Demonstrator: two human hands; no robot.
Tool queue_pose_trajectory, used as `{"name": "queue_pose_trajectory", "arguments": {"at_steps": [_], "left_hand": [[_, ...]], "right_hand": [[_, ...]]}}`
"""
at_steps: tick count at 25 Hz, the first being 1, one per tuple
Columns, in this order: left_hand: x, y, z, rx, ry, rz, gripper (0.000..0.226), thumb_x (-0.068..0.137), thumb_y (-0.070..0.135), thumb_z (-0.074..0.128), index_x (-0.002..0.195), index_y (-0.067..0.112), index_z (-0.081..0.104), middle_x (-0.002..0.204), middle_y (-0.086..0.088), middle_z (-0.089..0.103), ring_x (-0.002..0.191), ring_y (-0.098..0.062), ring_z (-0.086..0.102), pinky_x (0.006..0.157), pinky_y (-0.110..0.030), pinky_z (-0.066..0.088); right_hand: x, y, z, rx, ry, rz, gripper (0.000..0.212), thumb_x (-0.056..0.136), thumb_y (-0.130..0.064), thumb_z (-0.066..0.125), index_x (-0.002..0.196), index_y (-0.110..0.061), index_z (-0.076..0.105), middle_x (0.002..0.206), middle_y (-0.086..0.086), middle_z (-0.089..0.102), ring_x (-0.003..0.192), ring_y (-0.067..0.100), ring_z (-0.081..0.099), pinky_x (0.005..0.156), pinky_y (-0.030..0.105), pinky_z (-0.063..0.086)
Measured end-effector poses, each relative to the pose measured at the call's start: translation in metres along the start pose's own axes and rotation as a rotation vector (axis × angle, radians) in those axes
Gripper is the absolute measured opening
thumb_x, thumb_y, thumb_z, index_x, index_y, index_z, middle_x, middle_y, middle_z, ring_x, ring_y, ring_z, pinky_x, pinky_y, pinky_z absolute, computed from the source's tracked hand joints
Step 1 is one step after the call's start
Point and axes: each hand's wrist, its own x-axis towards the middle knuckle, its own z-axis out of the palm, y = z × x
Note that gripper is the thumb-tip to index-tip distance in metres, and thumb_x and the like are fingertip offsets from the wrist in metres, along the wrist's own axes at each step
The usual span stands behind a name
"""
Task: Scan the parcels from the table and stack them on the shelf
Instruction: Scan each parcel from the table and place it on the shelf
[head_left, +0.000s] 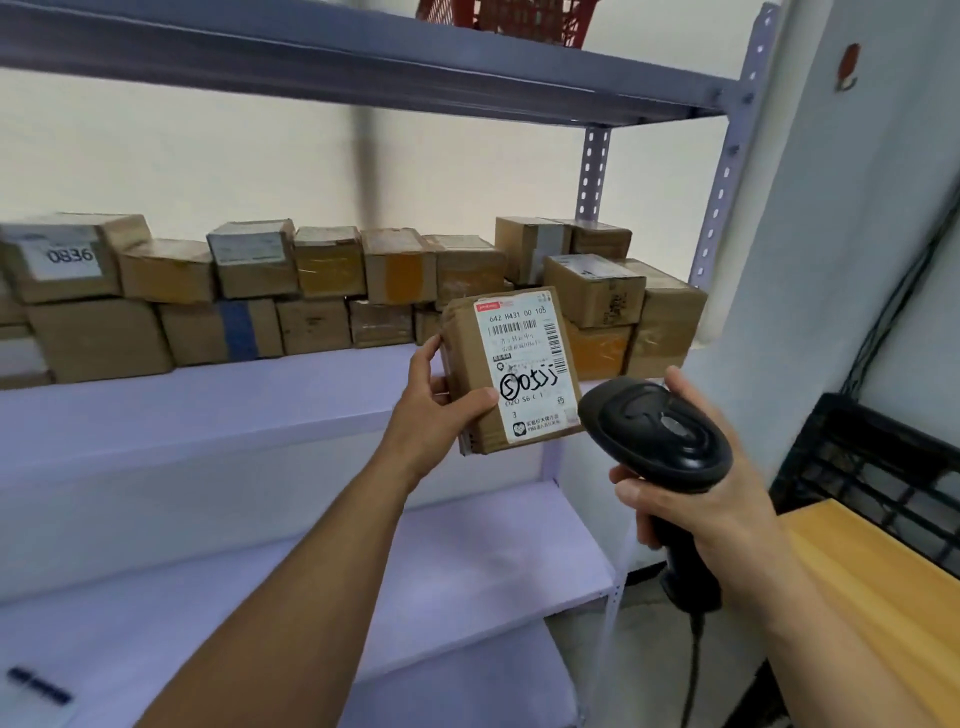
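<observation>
Parcel (511, 369) is standing upright in the left hand (441, 410), with the thumb and fingers gripping its left edge and the label facing the camera, just in front of the shelf (208, 410). Right hand (691, 499) is curling around the handle of a black scanner (657, 431) – its head is sitting just right of the label. Stacked boxes (322, 291) are lining the far side of the shelf

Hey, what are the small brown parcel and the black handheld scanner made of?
The small brown parcel looks like matte corrugated cardboard: fluted edge at its bottom corner, white paper label on its face. The black handheld scanner is probably moulded plastic: smooth curved head, slight sheen.
</observation>
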Motion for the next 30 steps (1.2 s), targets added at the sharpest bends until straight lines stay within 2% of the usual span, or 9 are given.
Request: {"name": "queue_pose_trajectory", "arguments": {"at_steps": [4, 9, 12, 14, 18, 21, 24, 27, 30], "left_hand": [[0.027, 0.007, -0.013, -0.004, 0.048, -0.047, 0.082, 0.080, 0.040, 0.072, 0.145, 0.040, 0.022, 0.125, -0.004, 0.063, 0.108, -0.022, 0.063, 0.096, -0.044, 0.051], [0.062, 0.003, -0.012, 0.015, 0.077, -0.121, 0.083, 0.076, 0.053, 0.067, 0.146, 0.039, 0.024, 0.136, -0.002, 0.057, 0.113, -0.024, 0.060, 0.098, -0.046, 0.050], [0.072, 0.006, -0.002, 0.070, 0.122, -0.118, 0.068, 0.094, 0.049, 0.051, 0.151, 0.036, 0.017, 0.145, -0.003, 0.048, 0.114, -0.020, 0.056, 0.092, -0.034, 0.049], [0.081, 0.006, 0.003, 0.098, 0.108, -0.089, 0.070, 0.094, 0.054, 0.047, 0.152, 0.038, 0.011, 0.151, -0.003, 0.040, 0.124, -0.025, 0.051, 0.096, -0.036, 0.047], [0.074, -0.004, 0.013, 0.359, -0.045, 0.082, 0.094, 0.079, 0.053, 0.071, 0.152, 0.035, 0.014, 0.155, 0.002, 0.031, 0.136, -0.022, 0.037, 0.099, -0.036, 0.045], [0.081, -0.011, 0.021, 0.511, 0.055, 0.134, 0.093, 0.077, 0.046, 0.076, 0.150, 0.031, 0.021, 0.153, 0.000, 0.034, 0.135, -0.023, 0.038, 0.103, -0.043, 0.043], [0.094, -0.012, 0.031, 0.557, 0.146, 0.123, 0.082, 0.081, 0.046, 0.072, 0.147, 0.028, 0.025, 0.149, -0.001, 0.041, 0.132, -0.025, 0.042, 0.099, -0.045, 0.045], [0.100, -0.011, 0.041, 0.614, 0.189, 0.132, 0.081, 0.082, 0.048, 0.071, 0.146, 0.026, 0.027, 0.148, -0.003, 0.042, 0.131, -0.027, 0.044, 0.094, -0.046, 0.047], [0.106, -0.011, 0.044, 0.662, 0.208, 0.121, 0.083, 0.081, 0.051, 0.070, 0.146, 0.024, 0.025, 0.148, -0.005, 0.041, 0.132, -0.028, 0.043, 0.093, -0.047, 0.047]], "right_hand": [[0.013, 0.003, 0.012, -0.029, -0.010, 0.022, 0.107, 0.058, -0.002, 0.080, 0.146, -0.042, 0.033, 0.089, 0.009, 0.073, 0.064, 0.049, 0.060, 0.048, 0.040, 0.053], [0.023, 0.003, 0.013, -0.097, 0.006, 0.019, 0.100, 0.066, 0.005, 0.080, 0.134, -0.053, 0.037, 0.094, 0.011, 0.071, 0.054, 0.030, 0.063, 0.049, 0.037, 0.056], [0.025, 0.004, 0.011, -0.118, 0.037, 0.020, 0.101, 0.069, 0.008, 0.079, 0.140, -0.049, 0.035, 0.092, 0.010, 0.072, 0.056, 0.029, 0.065, 0.049, 0.035, 0.056], [0.024, 0.006, 0.008, -0.121, 0.061, 0.018, 0.102, 0.068, 0.008, 0.079, 0.140, -0.049, 0.035, 0.093, 0.012, 0.071, 0.056, 0.029, 0.064, 0.048, 0.034, 0.055], [0.020, 0.009, 0.001, -0.109, 0.091, 0.030, 0.101, 0.068, 0.007, 0.079, 0.137, -0.054, 0.036, 0.090, 0.016, 0.072, 0.053, 0.031, 0.060, 0.049, 0.034, 0.052], [0.015, 0.010, -0.005, -0.124, 0.122, 0.012, 0.100, 0.063, -0.001, 0.082, 0.133, -0.058, 0.037, 0.093, 0.014, 0.072, 0.054, 0.031, 0.061, 0.050, 0.033, 0.052], [0.010, 0.010, -0.010, -0.125, 0.142, 0.010, 0.102, 0.064, 0.005, 0.082, 0.134, -0.054, 0.038, 0.092, 0.017, 0.071, 0.051, 0.026, 0.060, 0.048, 0.029, 0.051], [0.007, 0.013, -0.014, -0.118, 0.162, 0.005, 0.106, 0.056, -0.006, 0.092, 0.133, -0.057, 0.040, 0.097, 0.016, 0.071, 0.056, 0.019, 0.064, 0.052, 0.028, 0.051], [0.005, 0.019, -0.020, -0.146, 0.175, -0.022, 0.097, 0.049, -0.030, 0.089, 0.124, -0.071, 0.041, 0.111, 0.009, 0.070, 0.077, 0.011, 0.065, 0.074, 0.033, 0.049]]}}
